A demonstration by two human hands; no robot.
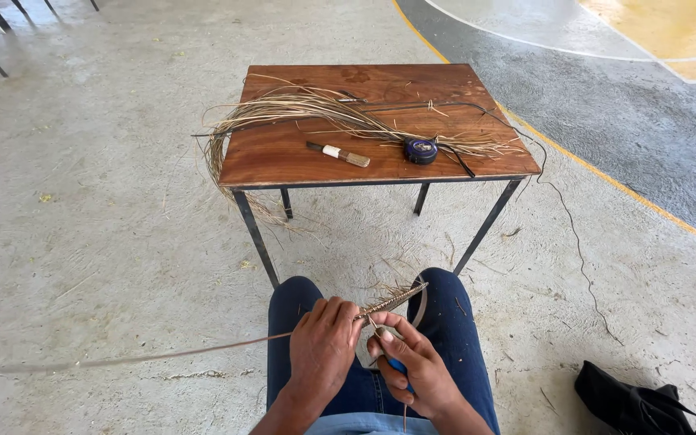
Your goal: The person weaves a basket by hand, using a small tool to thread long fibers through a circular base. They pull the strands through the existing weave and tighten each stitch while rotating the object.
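Two bare hands work in the lap of a seated person in blue jeans, over a concrete floor (98, 242). From the far left, a long single strand (147, 354) of dry fibre runs low across the floor up into the left hand (321, 346), whose fingers are curled shut around it. Just beside it, the right hand (414, 366) pinches the base of a short woven braid (392, 300), which pokes up and to the right over the knees; only this short length looks plaited, so the weaving seems early on. Ahead stands a small wooden table (283, 157) on thin metal legs. A loose bundle of pale reeds (316, 109) lies across its top, spilling over the left edge, so plenty of raw material remains unused. Near the front edge rest a small brush (338, 152) and, further right, a round tape measure (420, 150). A thin dark cord (569, 225) trails off the right edge down to the floor. At the bottom right corner sits a black bag (634, 403).
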